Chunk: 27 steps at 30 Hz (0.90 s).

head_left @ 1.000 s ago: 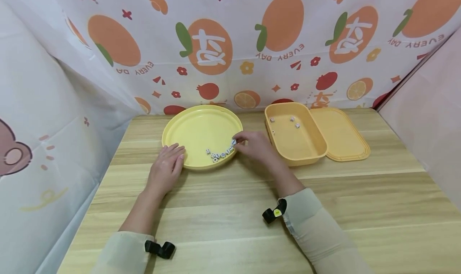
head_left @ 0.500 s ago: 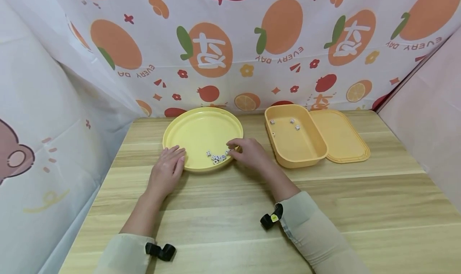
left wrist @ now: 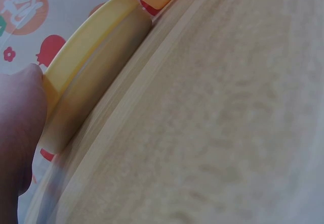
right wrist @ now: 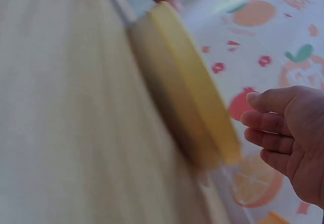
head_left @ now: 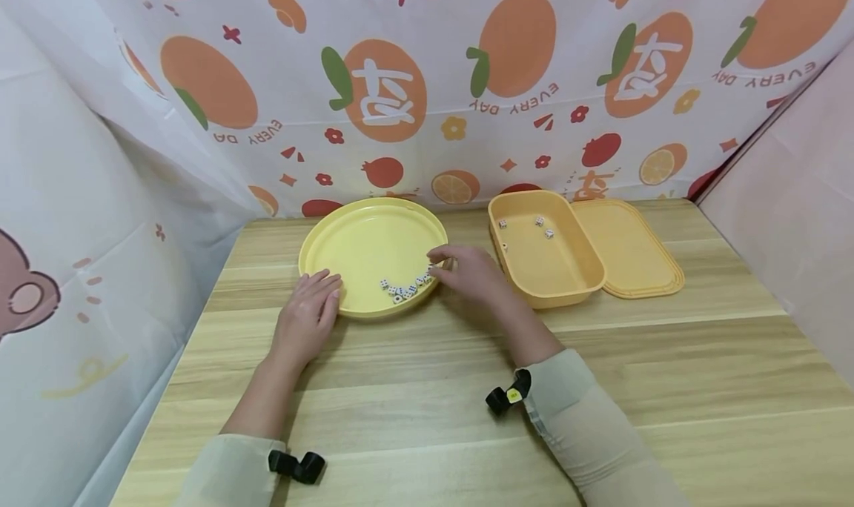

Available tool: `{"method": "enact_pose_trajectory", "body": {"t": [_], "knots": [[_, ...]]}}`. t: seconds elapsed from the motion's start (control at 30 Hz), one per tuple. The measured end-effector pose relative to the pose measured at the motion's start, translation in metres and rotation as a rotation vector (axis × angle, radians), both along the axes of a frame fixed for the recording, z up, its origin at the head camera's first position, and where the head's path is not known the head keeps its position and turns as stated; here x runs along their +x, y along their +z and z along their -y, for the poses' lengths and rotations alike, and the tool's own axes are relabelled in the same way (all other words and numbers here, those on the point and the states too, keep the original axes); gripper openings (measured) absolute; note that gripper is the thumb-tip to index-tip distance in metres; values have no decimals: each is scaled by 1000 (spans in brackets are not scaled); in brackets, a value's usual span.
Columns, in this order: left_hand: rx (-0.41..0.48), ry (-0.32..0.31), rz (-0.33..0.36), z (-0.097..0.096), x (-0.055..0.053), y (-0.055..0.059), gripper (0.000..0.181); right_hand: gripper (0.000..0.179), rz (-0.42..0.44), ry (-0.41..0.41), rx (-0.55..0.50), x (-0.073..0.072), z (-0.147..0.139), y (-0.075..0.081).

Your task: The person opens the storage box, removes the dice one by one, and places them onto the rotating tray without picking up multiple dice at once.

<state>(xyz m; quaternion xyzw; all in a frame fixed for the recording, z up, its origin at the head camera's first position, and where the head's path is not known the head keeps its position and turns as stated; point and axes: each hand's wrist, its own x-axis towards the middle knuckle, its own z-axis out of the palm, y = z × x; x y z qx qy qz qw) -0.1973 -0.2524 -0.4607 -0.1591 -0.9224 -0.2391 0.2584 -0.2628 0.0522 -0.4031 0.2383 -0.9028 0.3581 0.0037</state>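
Note:
My left hand (head_left: 307, 318) rests on the near left rim of a round yellow tray (head_left: 360, 247), fingers laid over the edge. Its thumb side shows against the tray's wall in the left wrist view. Several small white dice (head_left: 403, 292) lie along the tray's near right inside edge. At the right rim, my right hand (head_left: 470, 273) has thumb and fingers bent around a die (head_left: 430, 270), which shows at the fingertips. In the right wrist view the right hand (right wrist: 291, 133) has curled fingers and the die is hidden.
Right of the tray stands an orange rectangular box (head_left: 554, 259) with several dice inside. Its flat lid (head_left: 630, 247) lies against the box's right side. Behind the wooden table (head_left: 400, 388) hangs a fruit-print cloth (head_left: 467, 144).
The right hand dipped down and left to the row of dice, then came back up to the right rim. Dice in the row shifted slightly. The left hand stayed put.

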Motion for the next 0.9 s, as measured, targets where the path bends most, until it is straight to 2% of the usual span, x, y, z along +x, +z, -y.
{"method": "enact_pose_trajectory", "body": {"t": [0.17,0.3,0.4,0.47,0.63,0.7,0.77,0.9], "knots": [[7,0,-5,-1,0,1,29,32,-16,-87,-63,-7,-30,19],[8,-3,-8,-1,0,1,29,32,-6,-167,-69,-15,-63,26],[6,-5,-7,0,0,1,29,30,69,-217,2,-20,-87,26],[4,-5,-4,0,0,1,29,29,150,-230,71,-22,-101,23],[0,-4,0,1,1,-1,30,26,388,-199,221,-24,-124,16],[0,-4,0,0,1,-1,30,24,455,-171,262,-24,-127,14],[1,-5,-2,0,0,-1,30,20,497,-144,295,-24,-127,12],[1,-7,-7,-1,0,-1,29,15,505,-100,335,-23,-124,7]]}}
